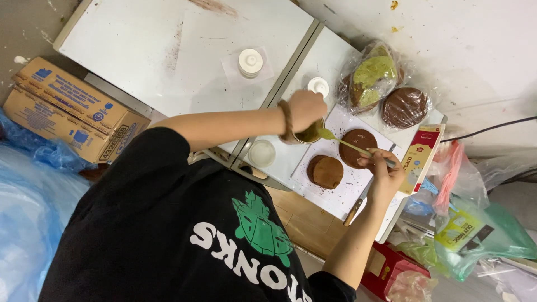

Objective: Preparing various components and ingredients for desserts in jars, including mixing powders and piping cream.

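Note:
My left hand (305,109) grips a small cup (309,135) of greenish-brown paste, held over the white table. My right hand (383,168) holds a long thin spatula (347,144). Its yellow-green tip reaches the rim of the cup. The spatula's shaft crosses a round brown cake layer (358,142) lying on a white sheet (335,201). A second brown cake layer (326,171) lies beside it on the same sheet, nearer to me. A band sits on my left wrist.
Two plastic-wrapped cakes, one green and brown (372,78) and one brown (404,106), lie at the back. Nearby are white lids (250,61), a clear cup (262,152), a cream carton (420,154), a wooden-handled knife (352,212), a cardboard box (67,106) and green bags (475,235).

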